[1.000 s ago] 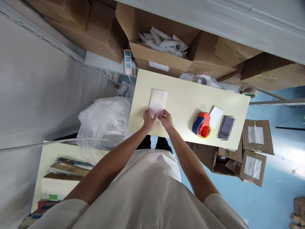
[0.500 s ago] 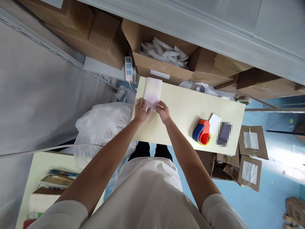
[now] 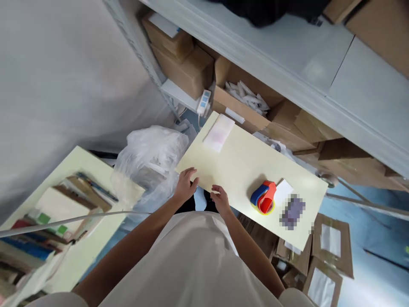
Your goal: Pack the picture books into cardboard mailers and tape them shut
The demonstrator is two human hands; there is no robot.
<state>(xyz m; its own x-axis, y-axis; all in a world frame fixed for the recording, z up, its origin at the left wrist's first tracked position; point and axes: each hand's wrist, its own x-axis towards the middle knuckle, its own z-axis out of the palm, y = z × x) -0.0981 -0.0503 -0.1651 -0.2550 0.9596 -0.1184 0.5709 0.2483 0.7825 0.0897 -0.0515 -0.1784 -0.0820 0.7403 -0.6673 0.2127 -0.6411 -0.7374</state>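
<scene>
A flat white packet with faint pink and yellow tints lies at the far left corner of the cream table. My left hand hovers by the table's near left edge, fingers apart and holding nothing. Close to the front edge, my right hand is empty too, its fingers loosely bent and apart. Neither hand touches the packet. To the right on the table sit a red and blue tape dispenser, a small white card or paper and a pixelated dark object.
Behind the table, an open cardboard box holds several white pieces, beside a power strip. A clear plastic bag bulges at the left, near a second table with books and boxes. Cartons stand at the right.
Both hands have let go of the packet and drawn back toward my body. The packet stays on the table. My view has turned, so the table appears tilted.
</scene>
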